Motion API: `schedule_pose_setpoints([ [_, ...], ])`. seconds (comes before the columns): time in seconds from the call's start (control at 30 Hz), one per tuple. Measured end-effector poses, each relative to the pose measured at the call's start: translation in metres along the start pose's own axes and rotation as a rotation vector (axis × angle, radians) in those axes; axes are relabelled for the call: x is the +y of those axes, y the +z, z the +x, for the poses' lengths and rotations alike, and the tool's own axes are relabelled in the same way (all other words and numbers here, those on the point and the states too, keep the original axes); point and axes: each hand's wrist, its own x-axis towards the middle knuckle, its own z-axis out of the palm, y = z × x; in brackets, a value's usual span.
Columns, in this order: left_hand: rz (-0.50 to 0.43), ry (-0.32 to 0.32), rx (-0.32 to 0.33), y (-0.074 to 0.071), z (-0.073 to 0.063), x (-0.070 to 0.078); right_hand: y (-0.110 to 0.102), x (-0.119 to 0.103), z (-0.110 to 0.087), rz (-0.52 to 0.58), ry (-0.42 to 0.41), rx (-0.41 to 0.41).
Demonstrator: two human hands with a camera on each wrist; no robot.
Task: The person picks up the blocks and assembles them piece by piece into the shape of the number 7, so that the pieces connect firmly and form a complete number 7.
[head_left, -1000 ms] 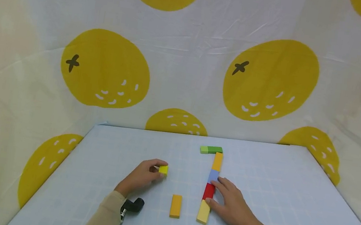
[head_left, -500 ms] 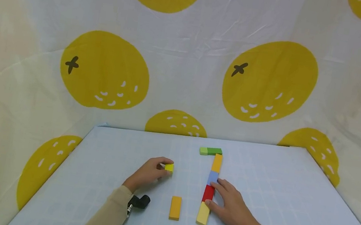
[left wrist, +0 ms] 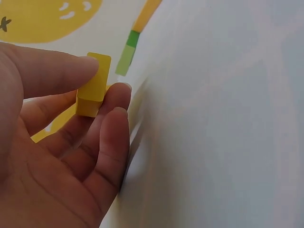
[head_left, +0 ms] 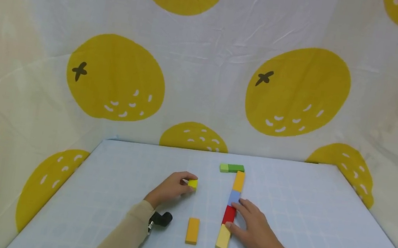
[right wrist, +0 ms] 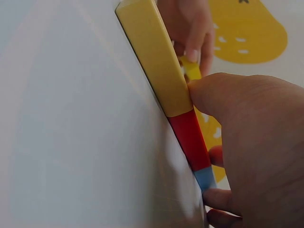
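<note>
My left hand [head_left: 173,186] pinches a small yellow block [left wrist: 97,78] between thumb and fingertips, left of a row of blocks. From near to far, that row has a pale yellow block [head_left: 223,239], a red block [head_left: 229,215], a blue block [head_left: 234,198] and an orange block [head_left: 239,181]. My right hand [head_left: 259,234] rests along the row's right side with relaxed fingers. Its thumb touches the pale yellow block near the red one, and fingertips are at the blue block. At the row's far end, a green block [head_left: 236,168] and a light green block [head_left: 224,168] lie crosswise.
A separate orange block [head_left: 192,231] lies left of the row's near end. The table [head_left: 322,228] has a pale checked cover. Behind it hangs a white cloth [head_left: 206,78] printed with large yellow fruit.
My left hand has moved to the right and slightly away, carrying the yellow block closer to the row. The right hand and the other blocks stay in place.
</note>
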Motion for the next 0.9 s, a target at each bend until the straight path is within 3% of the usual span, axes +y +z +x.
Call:
schedule_pose_setpoints([
  [0.27, -0.015, 0.014, -0.035, 0.003, 0.011, 0.004, 0.001, 0.0, 0.0, -0.004, 0.004, 0.002],
  [0.57, 0.015, -0.03, -0.042, 0.007, 0.021, 0.014, -0.001, -0.001, -0.001, -0.005, -0.011, 0.011],
  [0.9, 0.039, -0.014, -0.041, 0.009, 0.035, 0.024, -0.001, -0.002, 0.001, -0.006, 0.005, 0.007],
])
